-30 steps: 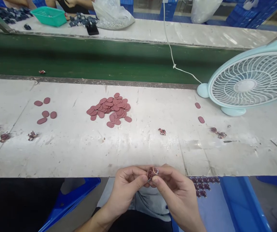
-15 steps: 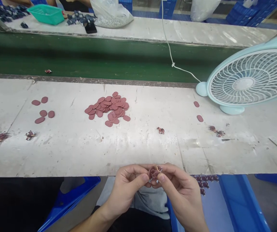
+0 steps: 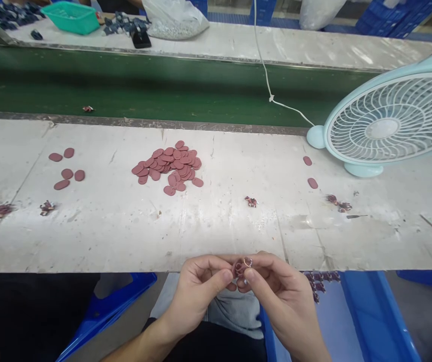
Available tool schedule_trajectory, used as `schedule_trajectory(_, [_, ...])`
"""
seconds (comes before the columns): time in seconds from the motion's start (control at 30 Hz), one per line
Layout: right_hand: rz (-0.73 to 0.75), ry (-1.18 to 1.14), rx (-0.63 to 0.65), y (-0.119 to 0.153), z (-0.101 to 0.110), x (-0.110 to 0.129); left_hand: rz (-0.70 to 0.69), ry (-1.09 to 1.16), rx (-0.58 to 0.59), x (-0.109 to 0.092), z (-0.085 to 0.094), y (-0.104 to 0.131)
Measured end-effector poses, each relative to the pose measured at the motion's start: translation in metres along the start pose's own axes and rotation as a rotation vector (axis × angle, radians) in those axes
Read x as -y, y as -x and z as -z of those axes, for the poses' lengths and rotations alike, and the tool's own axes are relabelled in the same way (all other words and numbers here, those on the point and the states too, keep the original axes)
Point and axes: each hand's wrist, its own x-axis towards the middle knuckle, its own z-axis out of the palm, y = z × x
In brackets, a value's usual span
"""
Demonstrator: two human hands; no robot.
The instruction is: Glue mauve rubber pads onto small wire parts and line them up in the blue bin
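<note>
Just over the table's front edge, my left hand (image 3: 202, 290) and my right hand (image 3: 283, 294) meet around a small maroon piece (image 3: 239, 268). A thin shiny ring (image 3: 248, 262) stands up from its right side. Thumb and fingers of each hand pinch the piece, so much of it is hidden. Beyond my hands lies a heap of flat maroon oval discs (image 3: 171, 163). To the right of the heap is a little maroon cluster with light bits (image 3: 251, 201).
Loose ovals (image 3: 62, 185) and dark maroon clusters (image 3: 46, 207) lie at left. A pale blue fan (image 3: 382, 128) stands right, its white cord (image 3: 266, 80) crossing the green belt (image 3: 201, 95). Below the table edge, a blue tray (image 3: 382, 311) holds rows of maroon pieces (image 3: 319, 281).
The small maroon cluster on the green belt has shifted to the right. My hands keep nearly the same grip on the piece. The whole view has moved very slightly.
</note>
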Motion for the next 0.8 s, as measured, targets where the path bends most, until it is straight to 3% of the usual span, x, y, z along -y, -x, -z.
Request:
schedule_trajectory(0.53, [0.122, 0.12, -0.003, -0.002, 0.0, -0.011, -0.069, -0.06, -0.061, 0.0, -0.004, -0.001])
schedule_trajectory(0.8, [0.239, 0.38, 0.007, 0.006, 0.006, -0.005, -0.052, -0.094, -0.079, 0.0, -0.006, 0.002])
